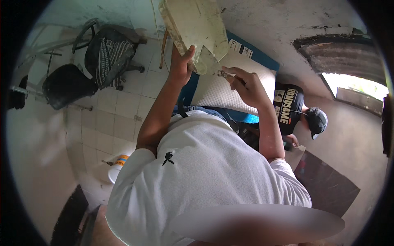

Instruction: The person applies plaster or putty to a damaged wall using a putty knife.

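Note:
My left hand (pixel 180 64) grips the lower edge of a pale yellowish board (pixel 193 26), its thumb on top and its other fingers mostly hidden. Streaks and dirty marks run over the board, which is tilted up in front of me. My right hand (pixel 250 88) is closed around the short, light-coloured handle of a putty knife (pixel 223 74). The blade seems to reach a grey triangular patch on the board's lower corner; whether it touches is hard to tell. Below both hands lies a white textured cushion (pixel 234 88) against a blue one (pixel 262 59).
At right sits another person (pixel 289 104) in a dark shirt and cap, beside a dark flat panel (pixel 326 180). Black chairs (pixel 69 86) stand on the tiled floor at left, one draped with a striped cloth (pixel 110 57). A white and orange bucket (pixel 117 169) is near my left elbow.

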{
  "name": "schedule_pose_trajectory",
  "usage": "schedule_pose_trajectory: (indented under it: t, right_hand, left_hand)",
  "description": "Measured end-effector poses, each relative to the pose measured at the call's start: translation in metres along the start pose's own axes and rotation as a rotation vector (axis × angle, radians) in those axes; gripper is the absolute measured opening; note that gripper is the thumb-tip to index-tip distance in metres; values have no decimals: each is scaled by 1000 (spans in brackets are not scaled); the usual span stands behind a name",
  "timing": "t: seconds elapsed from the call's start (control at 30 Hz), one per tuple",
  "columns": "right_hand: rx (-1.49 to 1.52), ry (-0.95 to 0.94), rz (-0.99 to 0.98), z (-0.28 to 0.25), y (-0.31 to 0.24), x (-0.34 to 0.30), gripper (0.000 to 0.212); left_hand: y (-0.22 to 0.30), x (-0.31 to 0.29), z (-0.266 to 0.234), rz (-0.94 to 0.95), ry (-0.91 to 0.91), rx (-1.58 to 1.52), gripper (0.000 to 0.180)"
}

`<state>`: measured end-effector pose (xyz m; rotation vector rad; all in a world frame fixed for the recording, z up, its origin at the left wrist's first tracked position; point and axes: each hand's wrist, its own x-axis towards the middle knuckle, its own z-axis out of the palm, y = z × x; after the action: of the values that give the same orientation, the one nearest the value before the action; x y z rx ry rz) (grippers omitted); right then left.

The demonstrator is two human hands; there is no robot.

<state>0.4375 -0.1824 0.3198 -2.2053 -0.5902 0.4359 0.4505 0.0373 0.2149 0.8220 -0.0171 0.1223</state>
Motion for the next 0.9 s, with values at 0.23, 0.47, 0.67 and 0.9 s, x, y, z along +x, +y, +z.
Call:
schedule_pose_trajectory:
  t: [0.23,0.47,0.67,0.9]
  right_hand:
    - [603,68,304,51,2,9,34]
    - [1247,353,473,73,1,5,34]
    - [1402,604,438,67,27,-3,35]
    - [1506,685,-124,15,46,-21,41]
  left_hand:
    - [-2,10,-33,-105,28,68,72]
    - [-12,28,-48,-179,-34,117,77]
    - [-13,29,-58,-389,-63,-149,69]
    - [-18,27,-37,-435,-138,-163,81]
